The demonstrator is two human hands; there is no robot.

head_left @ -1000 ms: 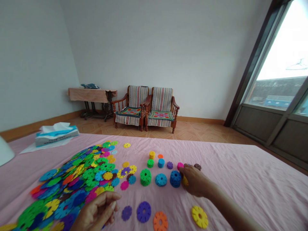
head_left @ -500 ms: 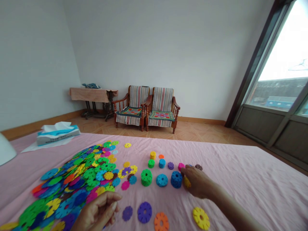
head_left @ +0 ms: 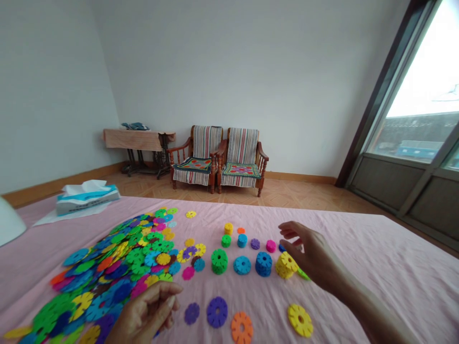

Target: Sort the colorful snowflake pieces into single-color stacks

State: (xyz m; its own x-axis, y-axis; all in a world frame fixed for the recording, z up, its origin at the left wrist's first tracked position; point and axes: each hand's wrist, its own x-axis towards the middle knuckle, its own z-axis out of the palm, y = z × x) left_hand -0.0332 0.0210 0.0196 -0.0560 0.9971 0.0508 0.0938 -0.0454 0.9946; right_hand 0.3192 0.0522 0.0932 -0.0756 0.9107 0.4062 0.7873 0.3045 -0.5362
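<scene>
My left hand (head_left: 148, 310) hovers with curled fingers at the near edge of a big heap of coloured notched discs (head_left: 132, 253); whether it holds anything is hidden. My right hand (head_left: 310, 251) has its fingers apart, just right of the yellow stack (head_left: 286, 264), above a small dark blue disc (head_left: 282, 248). Left of the yellow stack stand a blue stack (head_left: 263, 264), a light blue stack (head_left: 242, 265) and a green stack (head_left: 219, 261). Behind them are smaller pieces, such as a pink one (head_left: 271, 246) and a purple one (head_left: 255, 243). A lime disc (head_left: 303, 274) is partly hidden.
Loose purple (head_left: 217, 312), orange (head_left: 242, 328) and yellow (head_left: 300, 320) discs lie near the front of the pink cloth (head_left: 369, 258). A tissue box (head_left: 88, 199) sits at the back left. Beyond are two wooden chairs (head_left: 242, 169) and a small covered table (head_left: 132, 139).
My right hand has lifted and moved right, away from the yellow stack, uncovering it and the pink piece. My left hand has hardly moved.
</scene>
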